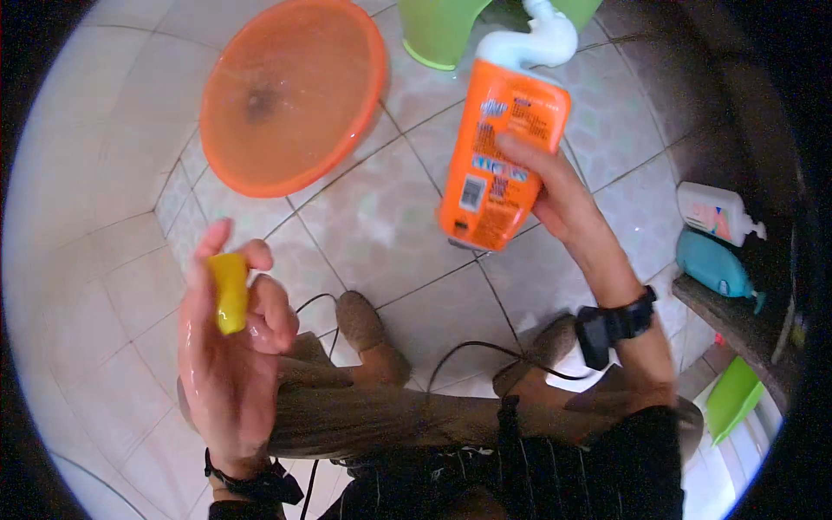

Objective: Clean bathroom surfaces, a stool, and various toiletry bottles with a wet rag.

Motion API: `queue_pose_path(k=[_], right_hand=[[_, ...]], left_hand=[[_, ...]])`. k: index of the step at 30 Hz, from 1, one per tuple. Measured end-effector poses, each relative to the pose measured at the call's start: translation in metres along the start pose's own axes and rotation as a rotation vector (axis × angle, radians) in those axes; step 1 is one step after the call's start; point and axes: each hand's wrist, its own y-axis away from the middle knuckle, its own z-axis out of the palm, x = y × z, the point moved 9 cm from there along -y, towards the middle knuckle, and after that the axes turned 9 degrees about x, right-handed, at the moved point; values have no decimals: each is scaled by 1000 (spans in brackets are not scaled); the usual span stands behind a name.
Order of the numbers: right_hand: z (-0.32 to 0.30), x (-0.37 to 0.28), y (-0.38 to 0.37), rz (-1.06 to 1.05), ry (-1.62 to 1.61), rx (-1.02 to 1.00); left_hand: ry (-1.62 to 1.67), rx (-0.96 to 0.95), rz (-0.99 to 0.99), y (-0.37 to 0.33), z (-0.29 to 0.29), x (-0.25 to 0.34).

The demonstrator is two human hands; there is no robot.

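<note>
My left hand is raised palm up at the left, wet, with its fingers curled about a small glossy yellow piece; what the piece is I cannot make out. Toward the upper middle, my right hand grips a flat orange bottle with a printed label and a barcode. The thumb lies across the bottle's face, and the other fingers are mostly hidden behind it.
An orange basin of cloudy water stands on the tiled floor at far left. Beyond the bottle are a white drain pipe and a green plastic stool. At right, a white pump bottle and a teal bottle sit near a ledge. A black cable crosses between my feet.
</note>
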Motion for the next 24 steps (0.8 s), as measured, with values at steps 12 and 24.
queue_pose_path(k=[12,24], right_hand=[[-43,-19,141,267,-101,485],[29,-17,164,300,-301,386]], left_hand=[[-221,-8,-484,-54,-27,-47],[-464,-28,0,-19,8,-42]])
